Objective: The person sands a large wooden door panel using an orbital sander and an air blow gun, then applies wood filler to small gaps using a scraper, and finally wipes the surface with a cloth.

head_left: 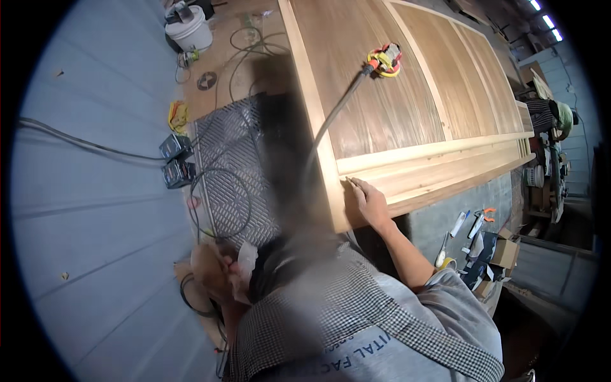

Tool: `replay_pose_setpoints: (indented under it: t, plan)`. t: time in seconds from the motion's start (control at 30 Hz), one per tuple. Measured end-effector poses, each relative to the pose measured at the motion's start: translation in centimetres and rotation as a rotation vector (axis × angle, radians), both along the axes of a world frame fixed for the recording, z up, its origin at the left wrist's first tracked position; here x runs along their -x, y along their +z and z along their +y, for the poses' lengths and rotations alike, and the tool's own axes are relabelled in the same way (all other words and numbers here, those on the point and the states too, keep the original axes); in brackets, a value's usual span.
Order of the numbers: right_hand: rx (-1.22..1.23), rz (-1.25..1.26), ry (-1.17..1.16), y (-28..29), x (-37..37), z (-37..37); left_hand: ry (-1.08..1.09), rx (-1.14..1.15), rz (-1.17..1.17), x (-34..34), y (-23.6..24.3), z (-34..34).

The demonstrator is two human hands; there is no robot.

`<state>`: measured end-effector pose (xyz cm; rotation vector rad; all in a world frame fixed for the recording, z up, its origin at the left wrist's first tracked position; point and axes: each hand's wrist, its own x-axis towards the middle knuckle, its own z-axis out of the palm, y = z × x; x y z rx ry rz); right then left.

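A large wooden panel door (375, 95), pale frame around browner panels, lies in front of me. My right hand (370, 200) is at its near left corner, thumb and fingers pinched together against the wood. A small thin tip shows at the fingertips, too small to name. Low on the left, beside my apron (318, 286), my left hand (219, 270) is closed on a crumpled, whitish, translucent sheet, perhaps plastic or paper. Blur hides part of its fingers. A dark cable hangs in front of the door, ending in an orange connector with a red and yellow cord bundle (387, 60).
A dark patterned mat (232, 165) lies left of the door, with loose cable loops on it. Two dark boxy battery-like units (175, 159) stand by the blue-grey wall (95, 191). A white bucket (189, 28) is farther off. Tools and an open carton (504, 253) lie right; a person (552, 118) is beyond.
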<state>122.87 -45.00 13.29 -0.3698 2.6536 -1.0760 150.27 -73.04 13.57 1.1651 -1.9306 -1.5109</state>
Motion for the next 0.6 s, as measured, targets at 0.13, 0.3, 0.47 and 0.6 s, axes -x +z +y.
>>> replay_pose_setpoints:
  t: [0.13, 0.3, 0.47, 0.6]
  plan:
    - [0.026, 0.123, -0.023, -0.2, 0.3, -2.7, 0.083, -0.142, 0.072, -2.6, -0.5, -2.8]
    - [-0.104, 0.127, -0.065, -1.1, 2.6, -5.3, 0.02, 0.03, 0.02, -2.2, -0.3, -4.1]
    - [-0.234, 0.146, -0.056, -1.6, 3.2, -6.8, -0.143, 0.548, -0.108, 0.0, 0.5, -4.3]
    - [-0.234, 0.163, -0.12, -1.8, 2.8, -7.6, -0.253, 1.027, -0.232, 1.3, 1.0, -4.9]
